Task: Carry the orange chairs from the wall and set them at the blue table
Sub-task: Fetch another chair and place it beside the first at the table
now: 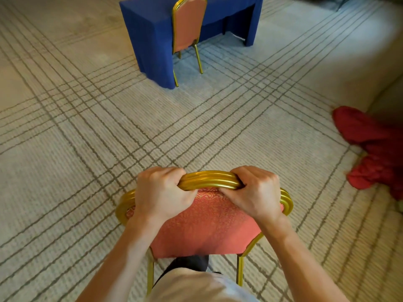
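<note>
Head view: both hands are closed over the gold top rail of an orange chair (205, 223) at 6 o'clock, the left hand (162, 195) and right hand (254, 192) side by side with fingers curled over the far side of the rail. At 12 o'clock the blue bench (150, 40) stands on the striped carpet (87, 138) with a second orange chair (188, 25) set against it. A red cloth (375, 149) lies on the carpet at 3 o'clock.
</note>
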